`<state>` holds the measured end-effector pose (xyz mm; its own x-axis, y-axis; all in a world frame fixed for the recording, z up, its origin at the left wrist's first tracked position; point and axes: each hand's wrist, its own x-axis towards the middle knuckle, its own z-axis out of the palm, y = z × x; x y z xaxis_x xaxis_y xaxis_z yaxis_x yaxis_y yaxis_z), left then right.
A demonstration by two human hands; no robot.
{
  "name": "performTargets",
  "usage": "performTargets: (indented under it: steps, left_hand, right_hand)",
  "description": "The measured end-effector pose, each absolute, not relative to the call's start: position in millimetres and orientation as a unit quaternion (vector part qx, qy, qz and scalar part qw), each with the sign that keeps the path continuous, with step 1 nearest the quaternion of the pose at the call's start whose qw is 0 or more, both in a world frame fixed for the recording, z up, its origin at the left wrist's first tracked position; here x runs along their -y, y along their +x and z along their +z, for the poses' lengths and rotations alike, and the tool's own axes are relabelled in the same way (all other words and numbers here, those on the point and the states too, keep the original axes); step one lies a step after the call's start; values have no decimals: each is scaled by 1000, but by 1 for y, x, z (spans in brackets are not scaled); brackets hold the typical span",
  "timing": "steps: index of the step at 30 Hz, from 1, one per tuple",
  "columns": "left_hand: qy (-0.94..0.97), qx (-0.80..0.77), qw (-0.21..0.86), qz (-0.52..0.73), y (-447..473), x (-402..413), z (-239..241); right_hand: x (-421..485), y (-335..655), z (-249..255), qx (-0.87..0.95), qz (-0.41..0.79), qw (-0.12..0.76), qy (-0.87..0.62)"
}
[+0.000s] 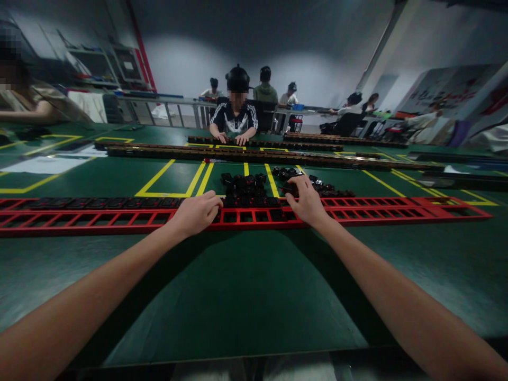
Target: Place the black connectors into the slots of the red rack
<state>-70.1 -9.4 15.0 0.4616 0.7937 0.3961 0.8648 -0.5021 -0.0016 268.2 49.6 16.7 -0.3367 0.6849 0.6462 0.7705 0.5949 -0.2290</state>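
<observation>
At the long red slotted frame: black blocks, both hands at work

Across the matt green tabletop (238, 301) lies one red ladder-like frame (254, 226), two parallel rows of slots. Flat, black, squarish blocks with small red marks (97, 202) sit along its far row, left of the hands and between them.

Left hand (198, 211): fingers curled nearly closed, tips at the frame; cannot tell whether anything is gripped. Right hand (307, 201): thumb and forefinger bent close together over the far edge; something dark shows at the tips, grip uncertain.

Step, as judged: seating blocks in slots. Best practice: square each block to its slot, press evenly, check it lies level with its neighbour, steady the frame with the other hand.

Count: hands, two; frame, one; blocks left of the left hand, about eight; loose heaps behind the frame, two, the central black heap (244, 185) and the right-hand black heap (317, 181). Heaped pieces overlap; no reliable count.
</observation>
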Motion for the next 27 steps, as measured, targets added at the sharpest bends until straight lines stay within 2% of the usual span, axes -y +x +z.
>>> performTargets:
  steps: [10, 20, 27]
  left_hand:
    - [-848, 490, 105, -170, -70, 10, 16]
    - [-852, 484, 97, -174, -71, 11, 15]
    - [-851, 487, 101, -167, -70, 11, 16]
  right_hand:
    - [-52, 268, 19, 823, -86, 411, -382]
    - [-52, 269, 16, 807, -58, 408, -423]
    - [-57, 272, 15, 820, -84, 426, -372]
